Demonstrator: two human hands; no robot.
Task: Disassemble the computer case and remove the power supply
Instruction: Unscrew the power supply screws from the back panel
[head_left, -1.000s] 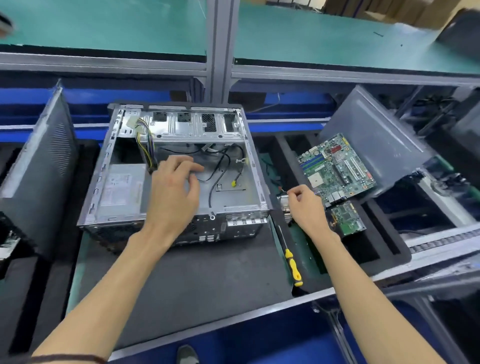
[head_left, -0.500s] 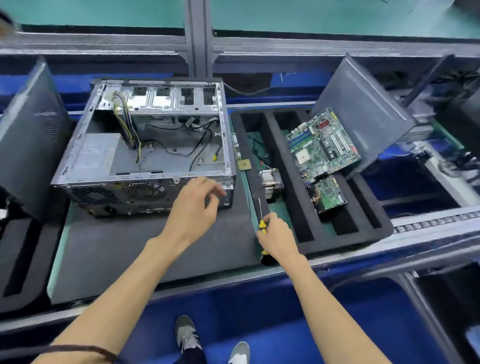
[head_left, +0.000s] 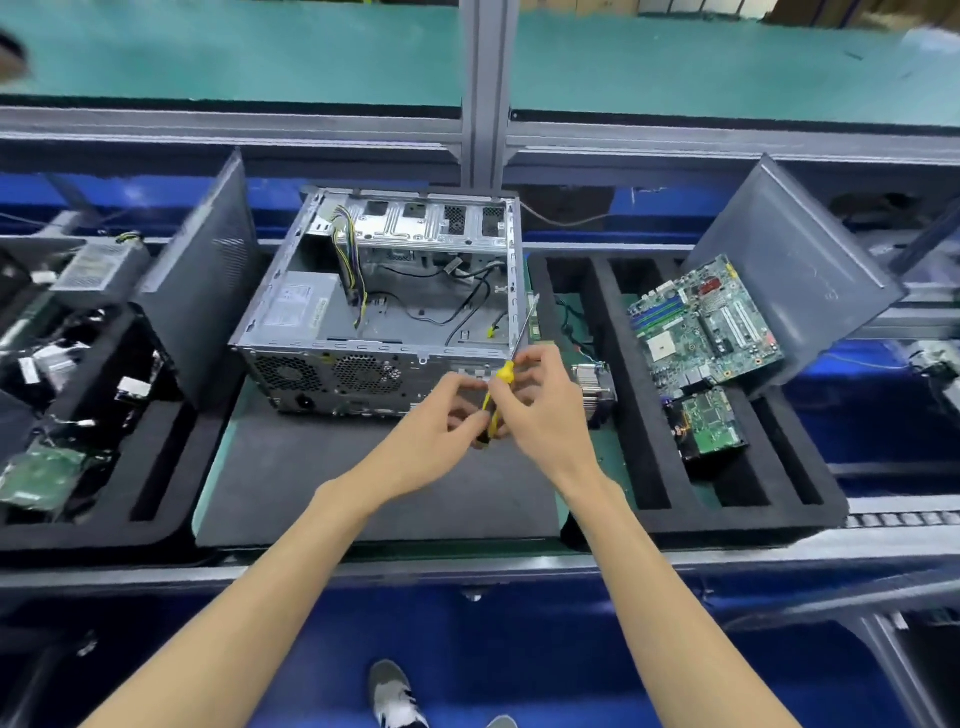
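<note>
While both hands meet in front of the case, the fingers (head_left: 524, 364) of the right hand (head_left: 540, 415) are curled around the yellow handle of the screwdriver (head_left: 496, 395), and its thin shaft points up and away, past the right wall of the case. The left hand (head_left: 431, 431) pinches the lower, dark end of the same handle with thumb and fingertips, so both hands hold one tool.

Just behind them stands the computer case (head_left: 384, 312) on a grey mat (head_left: 322, 483), its side open to the top and its rear fans toward the person. The power supply (head_left: 296, 306) is still inside, in the near left corner, with a bundle of coloured cables (head_left: 350, 265) rising from it.

I judge the power supply to be a stiff and rather heavy metal box. It is best taken by its flat sides after the rear screws are out, not by the cables, which are soft and may pull at their plugs. To the right, a motherboard (head_left: 706, 322) leans in a black foam tray (head_left: 644, 514).
</note>
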